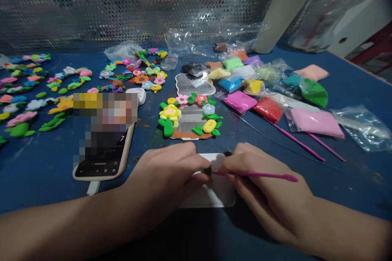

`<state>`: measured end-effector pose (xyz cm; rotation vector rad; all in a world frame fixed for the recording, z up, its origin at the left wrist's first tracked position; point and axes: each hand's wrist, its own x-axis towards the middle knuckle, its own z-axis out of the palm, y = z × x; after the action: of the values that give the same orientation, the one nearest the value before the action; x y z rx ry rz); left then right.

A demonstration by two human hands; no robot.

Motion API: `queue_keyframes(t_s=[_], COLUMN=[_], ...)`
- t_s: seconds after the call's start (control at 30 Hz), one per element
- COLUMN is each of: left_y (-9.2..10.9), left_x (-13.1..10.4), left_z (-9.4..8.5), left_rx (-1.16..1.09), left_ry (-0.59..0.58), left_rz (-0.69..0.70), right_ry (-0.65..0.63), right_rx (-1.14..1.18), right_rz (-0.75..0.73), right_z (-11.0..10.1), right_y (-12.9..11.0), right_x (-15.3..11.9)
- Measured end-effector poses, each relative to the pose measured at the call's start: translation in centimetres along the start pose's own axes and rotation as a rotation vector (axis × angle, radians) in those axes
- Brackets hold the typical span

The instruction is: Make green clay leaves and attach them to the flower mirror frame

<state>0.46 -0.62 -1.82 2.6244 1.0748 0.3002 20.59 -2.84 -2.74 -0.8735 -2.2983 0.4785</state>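
My left hand [167, 175] pinches a tiny green bit of clay [208, 170] over a white board [214, 195] lying on the blue table [45, 171]. My right hand [263, 183] grips a thin pink sculpting stick [263, 175], whose tip touches the green clay. Just beyond the hands lies a small frame decorated with clay flowers [190, 118], with yellow, pink and blue blooms and green leaves around it.
A phone [104, 142] lies to the left. Several finished clay flower pieces [36, 85] cover the far left. Bagged coloured clay [263, 89] fills the right, with two spare pink sticks [306, 142] and empty plastic bags [364, 126]. A perforated metal wall [122, 4] stands behind.
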Motion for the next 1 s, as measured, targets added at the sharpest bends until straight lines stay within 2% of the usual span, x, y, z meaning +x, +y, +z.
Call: queue_keyframes(t_s=[0.17, 0.43, 0.63, 0.77, 0.83, 0.9, 1.0], left_y=[-0.2, -0.4, -0.3, -0.3, -0.3, -0.4, -0.6], left_x=[-0.1, -0.2, -0.2, -0.4, -0.6, -0.7, -0.5], left_z=[0.4, 0.3, 0.5, 0.4, 0.2, 0.0, -0.3], left_rx=[-0.036, -0.043, -0.056, -0.062, -0.042, -0.034, -0.047], left_ry=[0.058, 0.019, 0.050, 0.057, 0.051, 0.039, 0.003], left_rz=[0.024, 0.005, 0.009, -0.003, -0.001, -0.002, 0.027], right_ry=[-0.002, -0.036, 0.031, 0.084, 0.050, -0.039, -0.137], right_rx=[-0.008, -0.030, -0.004, -0.112, -0.200, -0.320, -0.453], right_rz=[-0.002, 0.003, -0.015, -0.004, -0.038, -0.097, -0.240], right_z=[0.0, -0.1, -2.0, -3.3, -3.8, -4.2, -4.6], right_y=[0.0, -0.1, -1.0, 0.0, 1.0, 1.8, 2.3], right_x=[-0.1, -0.2, 0.5, 0.2, -0.2, -0.7, -1.5])
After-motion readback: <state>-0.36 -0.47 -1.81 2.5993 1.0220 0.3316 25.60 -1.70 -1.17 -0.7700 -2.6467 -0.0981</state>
